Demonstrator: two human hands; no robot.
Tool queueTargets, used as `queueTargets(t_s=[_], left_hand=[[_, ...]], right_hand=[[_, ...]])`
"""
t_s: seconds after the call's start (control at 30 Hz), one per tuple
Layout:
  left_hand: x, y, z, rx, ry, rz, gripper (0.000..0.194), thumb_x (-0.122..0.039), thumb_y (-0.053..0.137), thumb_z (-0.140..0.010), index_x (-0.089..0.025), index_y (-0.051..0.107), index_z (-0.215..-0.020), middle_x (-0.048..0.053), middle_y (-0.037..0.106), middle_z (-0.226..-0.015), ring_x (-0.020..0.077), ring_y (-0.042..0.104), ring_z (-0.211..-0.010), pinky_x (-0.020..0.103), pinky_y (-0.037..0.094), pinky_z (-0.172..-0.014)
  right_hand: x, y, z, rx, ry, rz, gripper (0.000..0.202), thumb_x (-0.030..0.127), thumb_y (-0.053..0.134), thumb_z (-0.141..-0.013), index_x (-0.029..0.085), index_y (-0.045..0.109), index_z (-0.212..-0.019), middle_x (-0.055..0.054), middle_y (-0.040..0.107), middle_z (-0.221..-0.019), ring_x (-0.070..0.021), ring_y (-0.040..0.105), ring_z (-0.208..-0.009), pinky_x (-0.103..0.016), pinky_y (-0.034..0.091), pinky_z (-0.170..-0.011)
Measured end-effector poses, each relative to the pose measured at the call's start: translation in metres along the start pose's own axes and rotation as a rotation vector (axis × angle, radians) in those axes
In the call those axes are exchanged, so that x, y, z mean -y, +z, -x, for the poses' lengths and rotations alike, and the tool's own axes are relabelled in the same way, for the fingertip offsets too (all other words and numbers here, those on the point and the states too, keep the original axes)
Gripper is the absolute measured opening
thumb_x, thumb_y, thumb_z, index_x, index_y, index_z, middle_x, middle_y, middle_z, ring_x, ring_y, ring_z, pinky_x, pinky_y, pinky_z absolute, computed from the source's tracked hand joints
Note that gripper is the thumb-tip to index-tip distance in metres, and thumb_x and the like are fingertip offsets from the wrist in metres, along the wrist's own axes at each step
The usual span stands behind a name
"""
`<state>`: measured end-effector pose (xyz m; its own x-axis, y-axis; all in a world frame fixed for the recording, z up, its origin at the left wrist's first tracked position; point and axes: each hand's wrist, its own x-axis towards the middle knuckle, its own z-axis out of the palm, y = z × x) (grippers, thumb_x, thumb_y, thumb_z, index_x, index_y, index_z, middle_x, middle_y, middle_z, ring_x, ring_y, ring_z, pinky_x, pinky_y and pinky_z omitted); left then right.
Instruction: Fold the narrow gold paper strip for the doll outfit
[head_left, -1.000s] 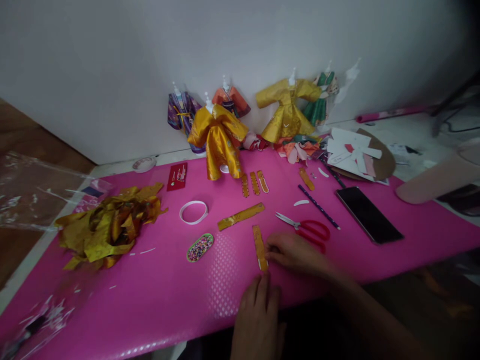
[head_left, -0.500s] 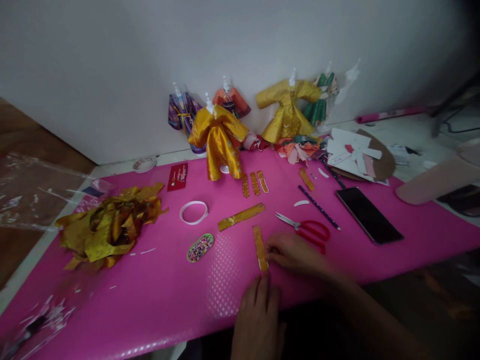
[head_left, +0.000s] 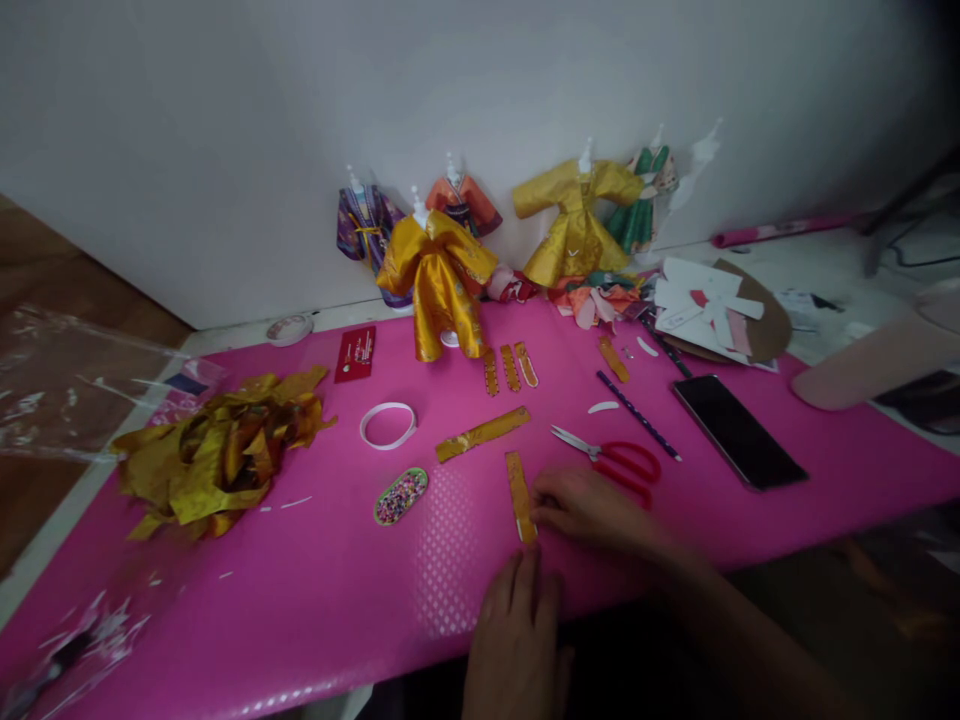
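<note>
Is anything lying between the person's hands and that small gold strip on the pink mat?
Nothing visible: the right hand touches the gold strip from its right side, and the left hand's fingertips reach its near end.

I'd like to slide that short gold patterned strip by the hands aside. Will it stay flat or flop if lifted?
The short gold patterned strip looks thin and lies flat on the pink mat, so it would probably bend when lifted by one end. It seems very light, and a push may skew it. The right hand and left hand touch its near end.
</note>
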<state>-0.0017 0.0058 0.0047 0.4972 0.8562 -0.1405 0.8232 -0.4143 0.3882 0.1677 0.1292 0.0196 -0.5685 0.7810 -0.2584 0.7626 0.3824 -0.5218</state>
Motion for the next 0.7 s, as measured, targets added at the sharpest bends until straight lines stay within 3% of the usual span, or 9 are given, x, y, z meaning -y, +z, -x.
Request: queueTargets(t_s=[0.7], left_hand=[[0.0002, -0.0086, -0.0064, 0.037, -0.012, 0.037, 0.064, -0.004, 0.054, -0.072, -0.012, 0.054, -0.135, 0.020, 0.045, -0.153, 0.0395, 0.052, -0.130, 0.060, 0.047, -0.104]], right_hand=[[-0.0016, 0.0023, 0.0006, 0.012, 0.019, -0.034, 0.015, 0.029, 0.062, -0.097, 0.015, 0.066, -0.099, -0.003, 0.069, -0.094, -0.0175, 0.068, -0.081, -0.036, 0.057, -0.074]])
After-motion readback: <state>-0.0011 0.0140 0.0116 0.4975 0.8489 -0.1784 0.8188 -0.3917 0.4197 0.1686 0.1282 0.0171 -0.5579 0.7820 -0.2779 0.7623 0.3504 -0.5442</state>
